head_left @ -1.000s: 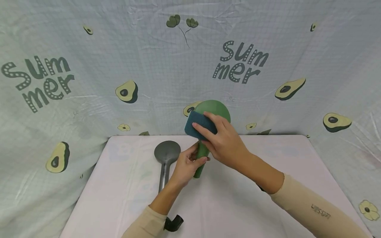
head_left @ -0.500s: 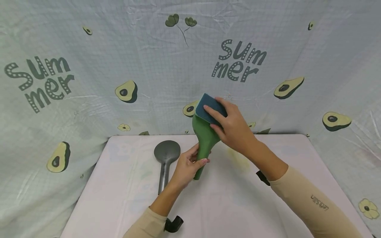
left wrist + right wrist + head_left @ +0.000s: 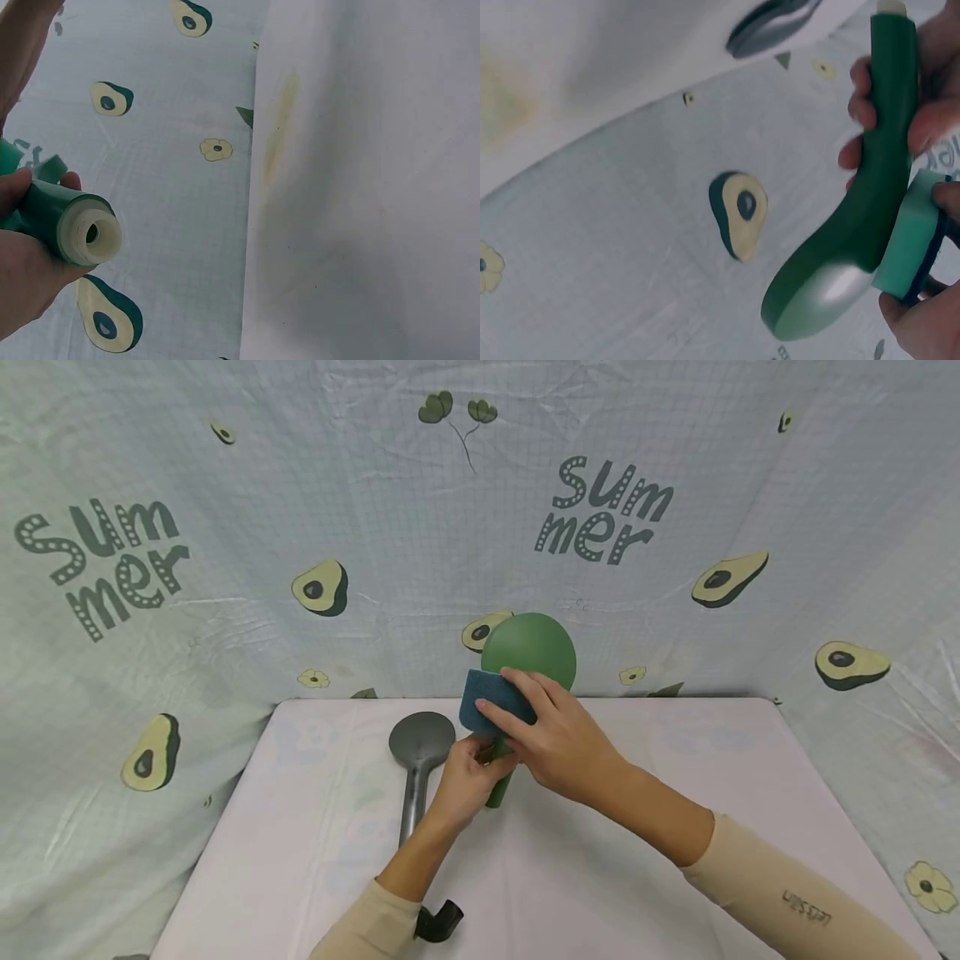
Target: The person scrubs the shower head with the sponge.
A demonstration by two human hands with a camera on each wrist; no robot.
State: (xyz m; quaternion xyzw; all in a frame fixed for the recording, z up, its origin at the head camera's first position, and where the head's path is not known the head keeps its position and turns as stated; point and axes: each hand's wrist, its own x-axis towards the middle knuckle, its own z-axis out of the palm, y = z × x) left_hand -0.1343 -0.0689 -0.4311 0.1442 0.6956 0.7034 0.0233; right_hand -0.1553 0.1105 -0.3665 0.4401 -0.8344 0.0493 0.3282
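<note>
Green, round-faced plastic shower head (image 3: 528,643) held above the pale pink table (image 3: 600,860), a blue-and-green block sponge (image 3: 491,687) against it.
Head view: the left hand (image 3: 467,783) has its grip curled round the handle (image 3: 496,795); the right hand (image 3: 562,739) pinches the sponge. Left wrist view: the handle ends in a hollow cream collar (image 3: 110,238), so it is probably light and stiff, the collar perhaps easiest to damage. Right wrist view: the sponge's soft-looking green side touches near the neck (image 3: 859,214); the glossy shell may slip, and the slim handle looks the surest hold.
</note>
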